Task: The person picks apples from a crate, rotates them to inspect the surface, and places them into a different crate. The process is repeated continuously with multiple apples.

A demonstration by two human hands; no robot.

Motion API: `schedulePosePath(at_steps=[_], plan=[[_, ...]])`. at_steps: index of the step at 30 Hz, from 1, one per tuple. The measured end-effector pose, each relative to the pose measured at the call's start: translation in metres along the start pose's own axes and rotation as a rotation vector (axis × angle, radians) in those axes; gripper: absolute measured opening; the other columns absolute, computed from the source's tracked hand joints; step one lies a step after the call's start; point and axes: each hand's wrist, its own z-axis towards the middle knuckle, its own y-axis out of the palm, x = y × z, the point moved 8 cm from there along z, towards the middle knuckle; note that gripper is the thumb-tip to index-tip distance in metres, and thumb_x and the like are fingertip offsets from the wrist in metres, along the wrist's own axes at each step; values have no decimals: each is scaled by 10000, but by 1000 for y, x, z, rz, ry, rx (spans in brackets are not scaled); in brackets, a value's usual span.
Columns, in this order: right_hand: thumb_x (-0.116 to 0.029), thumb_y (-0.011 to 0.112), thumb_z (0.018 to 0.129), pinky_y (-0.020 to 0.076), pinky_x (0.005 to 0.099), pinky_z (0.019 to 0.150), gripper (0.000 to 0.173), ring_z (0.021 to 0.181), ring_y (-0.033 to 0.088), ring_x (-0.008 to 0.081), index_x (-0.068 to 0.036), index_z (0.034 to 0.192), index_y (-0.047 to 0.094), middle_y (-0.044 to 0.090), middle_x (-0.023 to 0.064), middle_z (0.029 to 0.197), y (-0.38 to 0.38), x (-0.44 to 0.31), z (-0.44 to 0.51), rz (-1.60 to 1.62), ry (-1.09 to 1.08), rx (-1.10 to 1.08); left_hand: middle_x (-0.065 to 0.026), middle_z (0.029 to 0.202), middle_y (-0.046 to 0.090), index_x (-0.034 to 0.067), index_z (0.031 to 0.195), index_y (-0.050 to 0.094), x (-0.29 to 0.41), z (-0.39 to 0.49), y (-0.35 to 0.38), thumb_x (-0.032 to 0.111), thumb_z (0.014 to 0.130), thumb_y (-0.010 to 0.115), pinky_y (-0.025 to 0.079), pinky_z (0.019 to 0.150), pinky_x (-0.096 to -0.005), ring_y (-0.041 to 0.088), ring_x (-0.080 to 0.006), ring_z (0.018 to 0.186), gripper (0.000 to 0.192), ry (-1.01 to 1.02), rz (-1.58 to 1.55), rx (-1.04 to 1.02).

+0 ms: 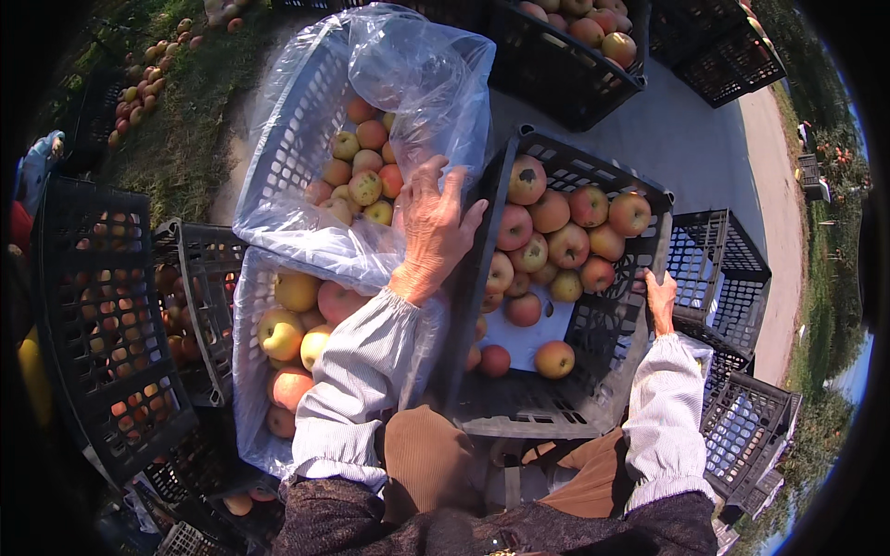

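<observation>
My left hand (432, 226) is over the near right side of an upper crate lined with clear plastic (278, 149), its fingers apart; whether the fingertips touch an apple or the plastic cannot be told. Apples (365, 161) lie in that crate. Below it, a second plastic-lined crate (243, 347) holds larger apples (288, 347), partly under my left sleeve. My right hand (660, 295) grips the right rim of a black plastic crate (650, 347) in front of me. Apples (567, 243) fill its far part, and a few lie on a white sheet (518, 333) at its bottom.
Another black crate of apples (567, 76) stands beyond. Black crates (719, 271) are stacked at the right, and crates with apples (97, 313) stand at the left. More apples (142, 90) lie on the grass at the upper left. Part of a person (42, 163) shows at the left edge.
</observation>
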Motion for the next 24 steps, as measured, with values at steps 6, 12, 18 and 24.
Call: schedulePosePath(at_steps=[6, 12, 18, 24], plan=[[-198, 756, 817, 392, 452, 1063, 614, 1266, 488, 340, -37, 1349, 494, 529, 165, 1336, -2, -142, -44, -502, -611, 469, -177, 1214, 530, 32, 1207, 567, -41, -27, -46, 51, 737, 765, 423, 920, -434, 544, -365, 1108, 511, -60, -76, 117], [-250, 846, 731, 366, 445, 1112, 893, 1315, 452, 352, -41, 1459, 372, 452, 185, 1438, 134, -370, -61, 53, -1073, -76, -159, 1148, 570, 54, 1204, 580, -17, -84, -51, 104, 731, 776, 411, 895, -430, 559, -349, 1046, 514, -61, -82, -16], [-591, 805, 670, 338, 524, 1100, 1102, 1359, 408, 373, 7, 1473, 344, 402, 255, 1458, 379, -479, -124, -464, -1162, -612, -141, 1067, 592, 29, 1046, 607, -49, -84, -64, 38, 727, 759, 451, 881, -410, 581, -344, 1022, 353, -138, -104, -10], [-114, 569, 972, 551, 282, 680, 165, 726, 676, 172, 5, 906, 662, 689, 93, 800, 384, -500, 3, 1129, -292, -1109, -207, 1196, 536, -9, 1137, 569, -163, -22, -64, 94, 902, 634, 472, 920, -423, 565, -376, 1086, 265, -235, -84, -5]])
